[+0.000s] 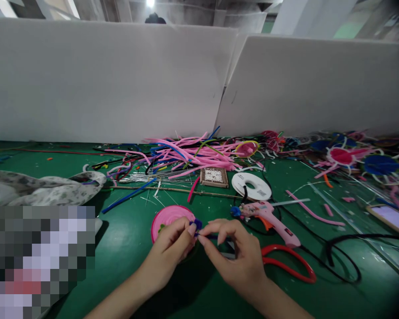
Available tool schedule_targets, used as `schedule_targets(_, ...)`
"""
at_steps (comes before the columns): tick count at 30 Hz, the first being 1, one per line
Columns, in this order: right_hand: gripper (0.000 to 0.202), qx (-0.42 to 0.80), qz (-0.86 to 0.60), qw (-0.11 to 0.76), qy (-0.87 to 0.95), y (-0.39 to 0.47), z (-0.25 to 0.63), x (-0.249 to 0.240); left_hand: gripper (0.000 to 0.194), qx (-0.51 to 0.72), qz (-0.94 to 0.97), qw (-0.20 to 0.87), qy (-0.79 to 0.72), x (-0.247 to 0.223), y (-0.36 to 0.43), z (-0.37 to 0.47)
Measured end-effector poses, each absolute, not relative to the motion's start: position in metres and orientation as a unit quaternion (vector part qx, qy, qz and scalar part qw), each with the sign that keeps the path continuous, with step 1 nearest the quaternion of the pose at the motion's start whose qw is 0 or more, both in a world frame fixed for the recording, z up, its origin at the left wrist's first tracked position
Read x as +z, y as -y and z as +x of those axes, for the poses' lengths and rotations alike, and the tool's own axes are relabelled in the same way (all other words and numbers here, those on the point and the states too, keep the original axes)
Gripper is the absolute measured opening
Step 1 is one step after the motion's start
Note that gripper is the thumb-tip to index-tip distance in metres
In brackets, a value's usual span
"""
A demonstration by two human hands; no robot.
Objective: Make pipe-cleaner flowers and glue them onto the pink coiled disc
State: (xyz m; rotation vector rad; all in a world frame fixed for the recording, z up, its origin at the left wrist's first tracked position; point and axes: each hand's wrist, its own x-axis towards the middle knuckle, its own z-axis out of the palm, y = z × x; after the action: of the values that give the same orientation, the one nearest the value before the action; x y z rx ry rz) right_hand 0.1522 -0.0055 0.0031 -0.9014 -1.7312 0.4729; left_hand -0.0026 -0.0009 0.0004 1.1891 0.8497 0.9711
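Hands: two; the left hand (173, 246) and right hand (241, 254) work close together over the green table (126, 248).
Purple piece: one (197, 224), between the hands, above the right edge of the pink disc.
Left grip: thumb and fingers closed in a pinch on the purple piece.
Right grip: thumb and forefinger tips pressed together on its thin end, other fingers loosely bent.
Pink disc: one (171, 215), partly behind the left hand.
Glue gun: one (279, 223), pink, lying right of the hands.
Red handle: one (310, 275), just beside the right hand.
White spool: one (262, 191).
Square box: one (214, 177), left of the spool.
Pink stems: a heap (199, 155), too tangled to count.
White panels: two (109, 79), behind everything.
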Motion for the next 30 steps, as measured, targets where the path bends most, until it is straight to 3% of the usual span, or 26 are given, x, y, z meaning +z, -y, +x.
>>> schedule_targets(10,0.036,0.168,-0.425,0.572,0.681,0.011,0.146,0.001,0.035,0.434,0.593,0.554,-0.392,-0.008,0.008,-0.002)
schedule_targets(19,0.034,0.163,-0.433,0.571,0.679,0.012,0.147,0.005,0.035,0.458,0.484,0.634,-0.392,-0.006,0.011,0.004)
schedule_targets(30,0.030,0.101,-0.381,0.560,0.729,0.017,0.151,-0.006,0.035,0.481,0.457,0.639,-0.390,-0.007,0.012,0.008)
